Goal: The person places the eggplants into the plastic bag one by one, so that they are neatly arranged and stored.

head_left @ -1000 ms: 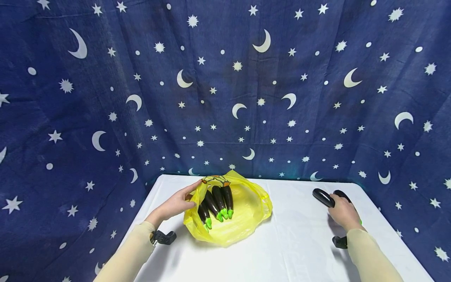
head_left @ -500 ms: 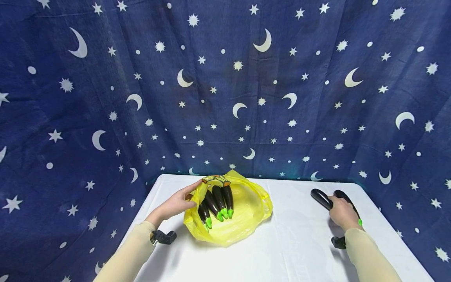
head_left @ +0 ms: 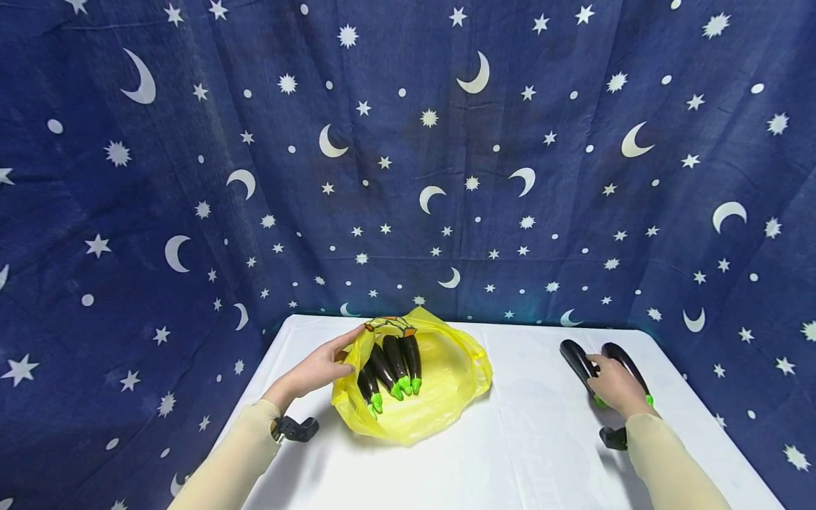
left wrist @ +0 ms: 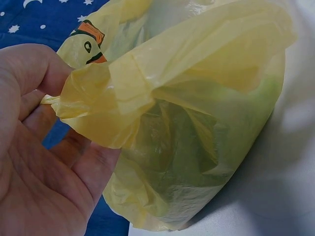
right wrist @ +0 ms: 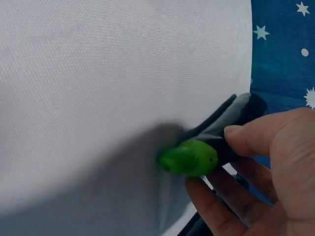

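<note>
A yellow plastic bag [head_left: 440, 407] lies on its side with its mouth towards me, several dark eggplants [head_left: 397, 365] with bright green stems side by side in it. My left hand [head_left: 319, 367] pinches the left edge of the bag's mouth between thumb and fingers; the left wrist view shows the gathered plastic [left wrist: 98, 103]. Over at the right, my right hand [head_left: 617, 388] holds an eggplant [head_left: 576, 360] near its stem end. Seen from the right wrist, the thumb lies on one side of the green stem cap [right wrist: 192, 158] and fingers curl on the other. A second eggplant [head_left: 623, 361] lies just right of it.
A white cloth [head_left: 529, 439] covers the table. Behind and on both sides hangs a blue curtain [head_left: 408, 212] with moons and stars. Each wrist wears a black strap, such as the left strap [head_left: 298, 429].
The eggplant in my right hand has turned, from pointing far left to nearly parallel with the one beside it, and its green stem now shows. My left hand and the bag have stayed put.
</note>
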### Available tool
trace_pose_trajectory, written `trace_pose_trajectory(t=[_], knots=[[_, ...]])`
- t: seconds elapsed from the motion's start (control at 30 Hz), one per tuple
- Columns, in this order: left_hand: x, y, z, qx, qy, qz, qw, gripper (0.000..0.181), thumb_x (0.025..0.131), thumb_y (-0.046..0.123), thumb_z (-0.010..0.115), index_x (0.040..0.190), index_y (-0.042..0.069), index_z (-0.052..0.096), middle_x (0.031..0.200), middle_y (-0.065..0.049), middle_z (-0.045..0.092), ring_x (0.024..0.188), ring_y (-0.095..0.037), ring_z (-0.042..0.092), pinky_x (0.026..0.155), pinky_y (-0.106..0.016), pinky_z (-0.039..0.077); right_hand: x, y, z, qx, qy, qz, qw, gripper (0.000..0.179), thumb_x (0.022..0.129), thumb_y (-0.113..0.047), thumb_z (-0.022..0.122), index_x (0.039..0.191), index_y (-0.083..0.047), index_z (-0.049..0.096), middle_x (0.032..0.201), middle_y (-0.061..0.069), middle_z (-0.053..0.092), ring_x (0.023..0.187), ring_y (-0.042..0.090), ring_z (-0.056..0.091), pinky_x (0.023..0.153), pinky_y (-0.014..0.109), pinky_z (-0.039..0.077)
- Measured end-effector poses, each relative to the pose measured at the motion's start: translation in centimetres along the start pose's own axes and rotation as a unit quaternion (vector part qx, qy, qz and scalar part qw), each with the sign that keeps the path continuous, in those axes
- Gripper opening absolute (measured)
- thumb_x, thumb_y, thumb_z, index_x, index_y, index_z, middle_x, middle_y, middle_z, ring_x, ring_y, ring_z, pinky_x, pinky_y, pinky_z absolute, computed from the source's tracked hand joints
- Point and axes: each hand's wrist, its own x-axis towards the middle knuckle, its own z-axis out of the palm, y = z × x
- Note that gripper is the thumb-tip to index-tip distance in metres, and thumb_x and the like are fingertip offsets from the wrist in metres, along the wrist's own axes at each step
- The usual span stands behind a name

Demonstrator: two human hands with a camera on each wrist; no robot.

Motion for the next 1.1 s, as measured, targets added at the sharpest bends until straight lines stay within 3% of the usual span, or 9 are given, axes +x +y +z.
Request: trace_pose_trajectory(t=[0.2, 0.43, 0.77, 1.1], knots=[[-0.03, 0.02, -0.05, -0.004, 0.001, 0.0, 1.0, 0.086, 0.089, 0.001, 0.062, 0.164, 0.021, 0.026, 0.166, 0.0, 0.028, 0.133, -0.03, 0.053, 0.102, -0.037, 0.047, 0.14, -0.25, -0.21, 0.037, -0.037, 0.001, 0.9987, 0.067, 0.09, -0.014, 0.069, 0.145, 0.014, 0.04, 0.123, 0.04, 0.058, 0.111, 0.052, 0.059, 0.092, 0.067, 0.044], [0.06, -0.16, -0.07, 0.001, 0.0, 0.001, 1.0, 0.086, 0.089, 0.002, 0.063, 0.164, 0.022, 0.026, 0.167, -0.001, 0.027, 0.133, -0.031, 0.052, 0.104, -0.041, 0.047, 0.11, -0.67, -0.53, 0.081, -0.072, 0.01, 0.9941, 0.077, 0.089, -0.014, 0.07, 0.148, 0.017, 0.031, 0.112, 0.035, 0.061, 0.089, 0.032, 0.061, 0.085, 0.057, 0.046], [0.04, -0.16, -0.26, -0.004, -0.003, 0.005, 1.0, 0.085, 0.09, 0.001, 0.063, 0.164, 0.023, 0.026, 0.167, 0.0, 0.027, 0.134, -0.031, 0.052, 0.104, -0.041, 0.046, 0.54, -0.71, -0.6, 0.113, -0.092, 0.038, 0.9885, 0.079, 0.087, -0.011, 0.068, 0.152, 0.012, 0.029, 0.102, 0.022, 0.062, 0.082, 0.026, 0.059, 0.077, 0.049, 0.047], [-0.01, -0.27, -0.24, 0.0, -0.002, 0.004, 1.0, 0.084, 0.091, 0.003, 0.063, 0.164, 0.022, 0.026, 0.167, -0.001, 0.027, 0.135, -0.032, 0.051, 0.107, -0.044, 0.045, 0.5, -0.55, -0.33, 0.145, -0.091, 0.031, 0.9848, 0.078, 0.086, -0.006, 0.068, 0.151, 0.014, 0.029, 0.102, 0.025, 0.062, 0.075, 0.024, 0.06, 0.065, 0.04, 0.053]])
